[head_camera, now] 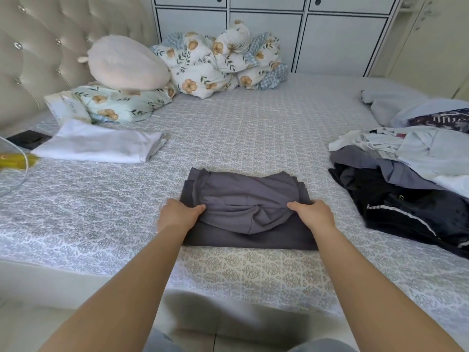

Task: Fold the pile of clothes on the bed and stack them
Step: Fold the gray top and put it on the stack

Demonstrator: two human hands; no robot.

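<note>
A grey garment [243, 199] lies partly folded on the patterned bed [228, 128], near its front edge. My left hand [177, 214] grips its left side, thumb on top. My right hand [314, 214] grips its right side the same way; the fingers of both hands are hidden under the cloth. A folded white garment [101, 146] lies at the left. A loose pile of clothes [406, 174], with grey, black, pale blue and white pieces, sits at the right.
Floral pillows [121, 105], a pink cushion [127, 63] and a bunched floral duvet [220, 59] lie at the head of the bed. A dark phone [28, 139] and a yellow object [15, 160] are at the left edge. White cabinets [279, 29] stand behind.
</note>
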